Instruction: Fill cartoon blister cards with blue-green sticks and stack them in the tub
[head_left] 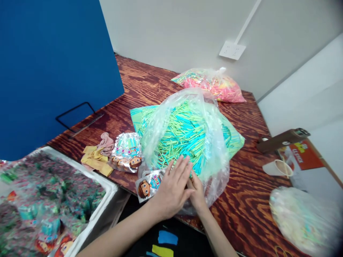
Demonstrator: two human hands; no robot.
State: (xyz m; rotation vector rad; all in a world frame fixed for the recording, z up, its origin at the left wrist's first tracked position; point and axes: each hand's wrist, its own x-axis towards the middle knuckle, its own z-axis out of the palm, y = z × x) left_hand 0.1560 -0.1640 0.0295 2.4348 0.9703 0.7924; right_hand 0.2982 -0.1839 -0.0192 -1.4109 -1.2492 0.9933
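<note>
A large clear plastic bag [211, 128] holds a heap of thin green and blue sticks [179, 135] on the wooden table [241, 210]. My left hand [173, 185] lies at the near edge of the heap with its fingers stretched out flat, covering part of a small cartoon-printed foil packet [146, 186]. My right hand [197, 194] sits just behind it, fingers pressed in among the sticks and mostly hidden by the left hand. A second foil packet [127, 151] lies to the left.
A white foam box [107, 185] full of packets stands at the near left, below a blue board [53, 71]. Crumpled yellow and pink cloths [96, 157], a bag of pink sticks [214, 84], a paper cup [277, 167], a brown tool [282, 139] and another bag [302, 221] lie around.
</note>
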